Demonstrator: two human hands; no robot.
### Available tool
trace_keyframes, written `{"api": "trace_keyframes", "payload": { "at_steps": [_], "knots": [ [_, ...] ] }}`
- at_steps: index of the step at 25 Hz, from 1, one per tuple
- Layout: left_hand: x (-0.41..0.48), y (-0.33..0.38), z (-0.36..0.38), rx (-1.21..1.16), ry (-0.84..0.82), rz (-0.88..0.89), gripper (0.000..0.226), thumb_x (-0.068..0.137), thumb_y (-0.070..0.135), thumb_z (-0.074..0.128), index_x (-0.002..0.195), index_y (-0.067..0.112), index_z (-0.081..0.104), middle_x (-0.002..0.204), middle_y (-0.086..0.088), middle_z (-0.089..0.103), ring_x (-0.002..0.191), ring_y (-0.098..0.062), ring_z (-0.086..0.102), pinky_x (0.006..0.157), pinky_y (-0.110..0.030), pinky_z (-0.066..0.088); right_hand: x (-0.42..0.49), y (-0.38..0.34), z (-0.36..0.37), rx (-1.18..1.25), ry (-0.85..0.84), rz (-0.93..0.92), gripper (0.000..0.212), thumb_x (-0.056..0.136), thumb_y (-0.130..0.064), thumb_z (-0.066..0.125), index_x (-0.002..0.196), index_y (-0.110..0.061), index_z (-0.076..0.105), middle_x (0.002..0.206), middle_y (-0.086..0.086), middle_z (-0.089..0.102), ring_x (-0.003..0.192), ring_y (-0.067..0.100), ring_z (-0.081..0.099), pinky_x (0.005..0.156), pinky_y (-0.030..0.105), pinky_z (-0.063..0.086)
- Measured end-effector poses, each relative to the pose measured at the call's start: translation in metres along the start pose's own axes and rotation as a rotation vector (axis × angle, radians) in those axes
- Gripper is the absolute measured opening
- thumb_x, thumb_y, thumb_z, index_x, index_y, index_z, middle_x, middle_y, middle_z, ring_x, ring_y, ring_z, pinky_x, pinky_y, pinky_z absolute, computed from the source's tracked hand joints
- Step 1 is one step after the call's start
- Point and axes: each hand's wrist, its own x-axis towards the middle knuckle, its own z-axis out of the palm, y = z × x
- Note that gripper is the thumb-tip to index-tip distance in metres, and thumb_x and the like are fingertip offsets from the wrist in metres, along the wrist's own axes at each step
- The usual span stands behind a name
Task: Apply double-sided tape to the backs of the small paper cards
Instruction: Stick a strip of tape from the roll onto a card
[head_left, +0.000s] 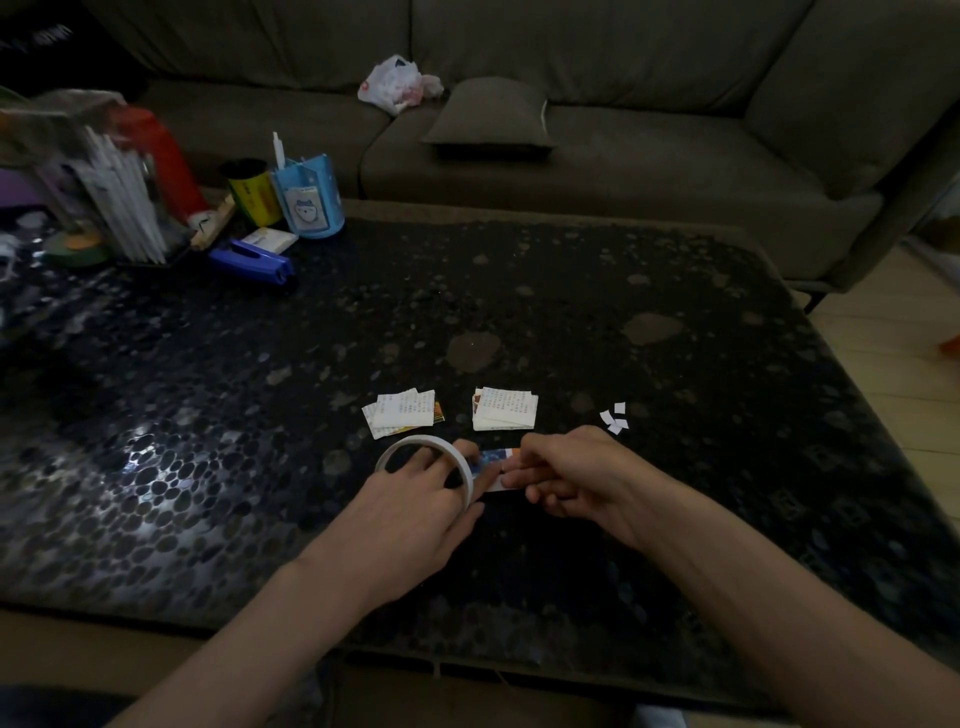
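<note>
Where left hand (415, 499) and right hand (566, 473) meet, the card (493, 463) is pinched.

card piles (402, 415) (505, 410) 2 | tape roll (423, 440) 1 | held card (492, 460) 1 | hands (418, 501) (569, 470) 2 | stapler (254, 262) 1

A home living room, dim, apparently grey sofa (571, 156), cushion (488, 117), dark pebbled coffee table (519, 312)
</note>
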Motion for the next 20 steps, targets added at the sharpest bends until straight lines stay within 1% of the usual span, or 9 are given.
{"api": "trace_keyframes", "payload": {
  "at_steps": [4, 6, 8, 10, 13, 14, 16, 18, 20],
  "knots": [
    [0.002, 0.004, -0.002, 0.034, -0.002, -0.007, 0.057, 0.109, 0.05, 0.021, 0.162, 0.032, 0.026, 0.168, 0.002, 0.024, 0.142, -0.019, 0.041, 0.088, -0.037, 0.053, -0.006, -0.002, 0.0, 0.043, -0.021, 0.0, 0.019, 0.096, -0.017, 0.062, 0.105, -0.005, 0.074, 0.087, 0.009, 0.082, 0.056, 0.011, 0.066, 0.051, 0.021, 0.048],
    [0.002, 0.005, -0.003, 0.023, -0.012, -0.005, 0.057, 0.109, 0.05, 0.021, 0.163, 0.033, 0.022, 0.168, 0.003, 0.021, 0.143, -0.019, 0.04, 0.092, -0.038, 0.053, -0.007, -0.005, -0.006, 0.029, 0.033, -0.003, 0.015, 0.097, -0.019, 0.064, 0.105, -0.009, 0.073, 0.084, 0.006, 0.081, 0.058, 0.011, 0.067, 0.05, 0.022, 0.049],
    [0.002, 0.005, -0.004, 0.006, -0.03, -0.007, 0.058, 0.109, 0.05, 0.021, 0.164, 0.034, 0.016, 0.168, 0.003, 0.018, 0.142, -0.019, 0.039, 0.094, -0.038, 0.053, -0.005, -0.005, -0.015, -0.006, 0.101, -0.053, 0.01, 0.1, -0.021, 0.063, 0.105, -0.015, 0.07, 0.082, 0.002, 0.081, 0.061, 0.01, 0.067, 0.05, 0.022, 0.05],
    [0.003, 0.005, -0.005, 0.01, -0.048, -0.016, 0.058, 0.11, 0.05, 0.023, 0.164, 0.033, 0.015, 0.167, 0.003, 0.017, 0.141, -0.019, 0.04, 0.095, -0.039, 0.054, -0.003, 0.0, -0.018, -0.159, 0.129, -0.188, 0.011, 0.103, -0.022, 0.063, 0.11, -0.024, 0.071, 0.09, -0.003, 0.079, 0.07, 0.007, 0.068, 0.057, 0.021, 0.053],
    [0.006, 0.011, -0.006, 0.064, -0.057, -0.017, 0.057, 0.11, 0.047, 0.027, 0.163, 0.026, 0.026, 0.167, -0.002, 0.024, 0.137, -0.022, 0.047, 0.089, -0.041, 0.056, 0.001, 0.017, -0.018, -0.631, 0.198, -0.602, 0.023, 0.099, -0.022, 0.067, 0.119, -0.033, 0.072, 0.103, -0.015, 0.07, 0.087, -0.002, 0.065, 0.08, 0.019, 0.056],
    [0.007, 0.013, -0.006, 0.082, -0.051, -0.019, 0.056, 0.11, 0.046, 0.029, 0.161, 0.022, 0.033, 0.166, -0.004, 0.03, 0.134, -0.023, 0.051, 0.086, -0.041, 0.057, 0.002, 0.021, -0.018, -0.741, 0.212, -0.716, 0.026, 0.099, -0.022, 0.068, 0.122, -0.034, 0.072, 0.105, -0.017, 0.069, 0.089, -0.004, 0.063, 0.083, 0.017, 0.054],
    [0.007, 0.015, -0.007, 0.109, -0.037, -0.021, 0.054, 0.109, 0.044, 0.034, 0.153, 0.017, 0.048, 0.157, -0.006, 0.046, 0.125, -0.023, 0.06, 0.078, -0.041, 0.06, 0.003, 0.027, -0.02, -0.866, 0.214, -0.828, 0.032, 0.098, -0.024, 0.066, 0.128, -0.037, 0.069, 0.109, -0.017, 0.065, 0.091, -0.004, 0.059, 0.085, 0.018, 0.051],
    [0.005, 0.015, -0.008, 0.127, -0.012, 0.002, 0.051, 0.105, 0.042, 0.039, 0.14, 0.014, 0.063, 0.144, -0.007, 0.061, 0.113, -0.023, 0.068, 0.07, -0.042, 0.061, 0.006, 0.032, -0.02, -0.935, 0.205, -0.887, 0.034, 0.099, -0.027, 0.064, 0.131, -0.038, 0.068, 0.109, -0.017, 0.06, 0.094, -0.002, 0.055, 0.088, 0.024, 0.052],
    [0.003, 0.015, -0.008, 0.139, 0.002, 0.022, 0.051, 0.102, 0.041, 0.04, 0.133, 0.013, 0.069, 0.138, -0.008, 0.066, 0.107, -0.024, 0.071, 0.064, -0.042, 0.062, 0.007, 0.037, -0.019, -0.978, 0.203, -0.931, 0.033, 0.1, -0.031, 0.061, 0.132, -0.04, 0.067, 0.109, -0.017, 0.055, 0.098, 0.0, 0.051, 0.089, 0.026, 0.051]
  ]
}}
